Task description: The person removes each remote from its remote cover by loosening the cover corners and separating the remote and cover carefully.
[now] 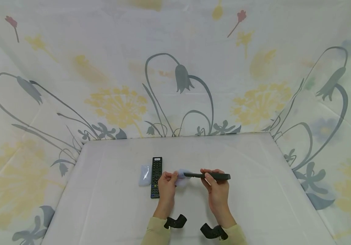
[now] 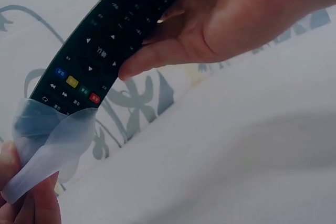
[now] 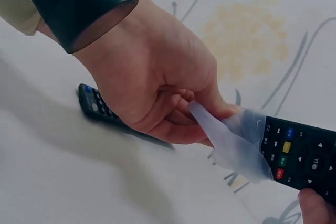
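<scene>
My right hand point(image 1: 218, 195) grips a black remote control point(image 1: 221, 176), held above the white table with its narrow edge toward the head camera. A translucent pale-blue plastic sleeve point(image 2: 68, 135) covers one end of that remote, just past the coloured buttons. At the sleeve's loose, twisted end, my left hand point(image 1: 167, 190) pinches the film between thumb and fingers. In the right wrist view the sleeve point(image 3: 236, 150) looks bunched and creased. A second black remote point(image 1: 156, 170) lies on the table beside the left hand, its lower end partly overlapped by that hand.
Left of the lying remote is a flat, shiny pale-blue plastic packet point(image 1: 145, 175). Both remotes are over a white-covered table point(image 1: 117, 211). Flower-printed cloth point(image 1: 187, 30) rises behind it and along both sides. Each wrist carries a black camera mount point(image 1: 175, 222).
</scene>
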### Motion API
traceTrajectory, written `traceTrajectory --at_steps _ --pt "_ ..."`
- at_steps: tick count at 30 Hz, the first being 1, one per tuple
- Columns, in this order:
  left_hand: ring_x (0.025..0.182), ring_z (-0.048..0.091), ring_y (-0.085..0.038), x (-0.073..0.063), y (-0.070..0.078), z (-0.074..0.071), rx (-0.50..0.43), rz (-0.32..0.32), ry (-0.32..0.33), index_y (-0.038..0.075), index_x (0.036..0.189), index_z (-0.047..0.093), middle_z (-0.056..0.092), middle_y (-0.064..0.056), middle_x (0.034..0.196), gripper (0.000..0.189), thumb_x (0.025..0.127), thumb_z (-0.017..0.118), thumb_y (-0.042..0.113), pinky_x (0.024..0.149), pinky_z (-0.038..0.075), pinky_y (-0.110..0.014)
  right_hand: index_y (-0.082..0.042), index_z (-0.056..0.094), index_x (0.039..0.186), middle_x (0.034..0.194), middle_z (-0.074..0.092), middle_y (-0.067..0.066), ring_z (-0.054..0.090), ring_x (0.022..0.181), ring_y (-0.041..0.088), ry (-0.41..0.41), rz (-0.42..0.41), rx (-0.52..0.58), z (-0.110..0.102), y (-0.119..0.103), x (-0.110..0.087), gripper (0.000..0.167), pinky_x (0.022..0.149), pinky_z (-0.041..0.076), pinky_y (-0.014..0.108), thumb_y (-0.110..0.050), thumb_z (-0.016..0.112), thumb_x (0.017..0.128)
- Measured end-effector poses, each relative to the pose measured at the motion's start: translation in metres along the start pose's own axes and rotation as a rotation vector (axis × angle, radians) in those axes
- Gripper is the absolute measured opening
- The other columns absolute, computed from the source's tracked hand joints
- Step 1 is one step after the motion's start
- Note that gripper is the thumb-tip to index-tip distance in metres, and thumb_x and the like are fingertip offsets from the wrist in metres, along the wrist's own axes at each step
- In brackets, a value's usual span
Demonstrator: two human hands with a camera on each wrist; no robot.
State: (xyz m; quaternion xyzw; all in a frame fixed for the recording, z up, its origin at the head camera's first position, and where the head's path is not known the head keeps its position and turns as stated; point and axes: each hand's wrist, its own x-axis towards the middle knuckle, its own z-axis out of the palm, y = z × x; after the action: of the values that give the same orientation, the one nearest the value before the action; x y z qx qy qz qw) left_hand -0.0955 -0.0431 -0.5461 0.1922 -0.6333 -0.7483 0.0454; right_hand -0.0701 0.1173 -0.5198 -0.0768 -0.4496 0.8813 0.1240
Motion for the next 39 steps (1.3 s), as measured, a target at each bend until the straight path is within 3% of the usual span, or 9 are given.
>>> traceTrajectory --at_steps 4,10,25,39 --pt "0.073 0.050 -0.011 -0.0010 0.0026 -0.0008 -0.113 -0.075 -0.032 0.006 0.082 0.051 0.058 0.000 0.081 0.022 0.098 0.065 0.011 0.062 0.042 -0.024 -0.001 0.048 0.107 0.100 0.072 0.011 0.070 0.102 0.026 -0.018 0.007 0.039 -0.0008 0.0011 -0.0005 0.022 0.085 0.054 0.039 0.009 0.062 0.093" --pt "0.084 0.052 -0.013 0.0002 0.0022 -0.0029 -0.284 -0.134 -0.105 0.009 0.080 0.049 0.057 0.000 0.088 0.023 0.100 0.060 0.009 0.069 0.043 -0.025 -0.001 0.049 0.106 0.100 0.072 0.013 0.070 0.101 0.028 -0.034 0.027 0.147 -0.0013 -0.0005 -0.0018 0.017 0.086 0.054 0.042 0.007 0.059 0.096" --pt "0.084 0.056 -0.009 0.0027 0.0016 -0.0042 -0.429 -0.179 -0.201 0.012 0.079 0.048 0.055 0.001 0.088 0.024 0.101 0.056 0.007 0.072 0.048 -0.022 -0.008 0.050 0.103 0.100 0.072 0.011 0.069 0.103 0.027 -0.066 0.086 0.225 -0.0031 -0.0050 -0.0008 0.010 0.091 0.051 0.045 0.002 0.052 0.101" --pt "0.095 0.058 -0.015 0.0029 -0.0011 -0.0046 -0.410 -0.167 -0.247 0.012 0.085 0.048 0.056 -0.003 0.101 0.019 0.102 0.057 0.012 0.081 0.050 -0.026 -0.009 0.054 0.101 0.102 0.072 0.013 0.068 0.106 0.029 -0.111 0.096 0.291 -0.0060 -0.0075 -0.0006 0.009 0.093 0.050 0.046 -0.001 0.049 0.103"
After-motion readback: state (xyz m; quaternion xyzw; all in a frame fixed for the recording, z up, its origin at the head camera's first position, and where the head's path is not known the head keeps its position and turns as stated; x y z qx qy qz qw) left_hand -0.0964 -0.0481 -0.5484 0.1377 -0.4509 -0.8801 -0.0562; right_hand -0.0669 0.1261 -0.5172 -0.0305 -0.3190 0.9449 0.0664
